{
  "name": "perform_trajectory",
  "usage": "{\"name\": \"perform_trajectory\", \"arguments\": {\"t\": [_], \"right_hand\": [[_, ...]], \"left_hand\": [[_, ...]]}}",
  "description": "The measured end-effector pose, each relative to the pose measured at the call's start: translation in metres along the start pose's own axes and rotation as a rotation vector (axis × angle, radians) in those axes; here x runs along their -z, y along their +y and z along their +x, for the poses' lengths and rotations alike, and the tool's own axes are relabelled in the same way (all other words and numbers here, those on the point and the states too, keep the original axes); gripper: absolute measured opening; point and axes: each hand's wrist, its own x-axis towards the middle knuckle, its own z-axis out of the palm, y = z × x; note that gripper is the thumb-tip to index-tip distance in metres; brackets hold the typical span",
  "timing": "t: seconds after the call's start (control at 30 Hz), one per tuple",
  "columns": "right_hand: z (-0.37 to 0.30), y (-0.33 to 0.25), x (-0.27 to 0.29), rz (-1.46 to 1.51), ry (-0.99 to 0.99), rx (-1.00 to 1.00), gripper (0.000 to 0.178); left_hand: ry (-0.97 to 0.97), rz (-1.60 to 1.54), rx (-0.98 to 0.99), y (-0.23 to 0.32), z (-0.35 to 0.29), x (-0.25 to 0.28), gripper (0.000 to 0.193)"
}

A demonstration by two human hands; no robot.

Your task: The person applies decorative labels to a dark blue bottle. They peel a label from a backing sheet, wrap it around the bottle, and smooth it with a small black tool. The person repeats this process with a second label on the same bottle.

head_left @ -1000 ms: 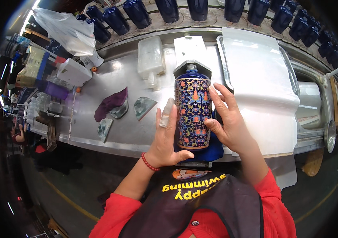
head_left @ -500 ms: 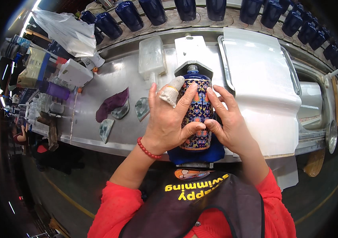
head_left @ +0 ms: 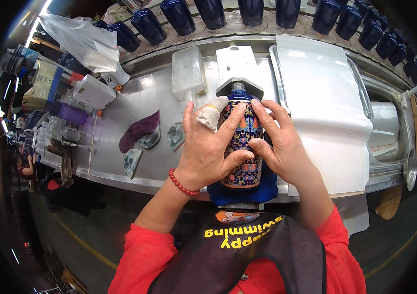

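A dark blue bottle with a colourful floral pattern (head_left: 242,174) lies with its neck pointing away from me, resting on blue cloth (head_left: 267,190). Its neck end sits against a grey angular holder (head_left: 257,90). My left hand (head_left: 201,152) is on the bottle's left side, index fingertip and thumb pressed on the pattern. One of its fingers wears a whitish cloth finger cover (head_left: 210,116). From the right side, my right hand (head_left: 287,149) curves over the bottle, index fingertip near the shoulder and thumb at mid-body. The two hands hold the bottle between them.
Left on the metal bench are a purple cloth (head_left: 139,131), several grey-green scraper-like pieces (head_left: 131,161) and a clear plastic block-shaped container (head_left: 187,73). White sheets (head_left: 321,122) cover a tray at right. Plain blue bottles (head_left: 251,12) line a conveyor behind.
My right hand has shifted slightly left and away from me along the bottle. My left hand stays nearly in place. The bottles on the conveyor have moved along.
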Motion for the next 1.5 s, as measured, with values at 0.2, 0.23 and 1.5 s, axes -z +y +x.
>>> {"name": "perform_trajectory", "arguments": {"t": [0.2,0.23,1.5], "right_hand": [[0.001,-0.002,0.000,0.028,0.025,-0.006,0.065],[0.001,-0.002,0.000,0.034,0.024,0.001,0.065],[0.005,0.006,0.008,0.088,-0.012,0.012,0.060]], "left_hand": [[0.003,-0.007,-0.003,0.000,0.000,-0.001,0.086],[0.002,-0.006,-0.001,0.000,0.000,-0.001,0.086],[0.080,0.020,-0.020,-0.005,0.018,-0.002,0.072]]}}
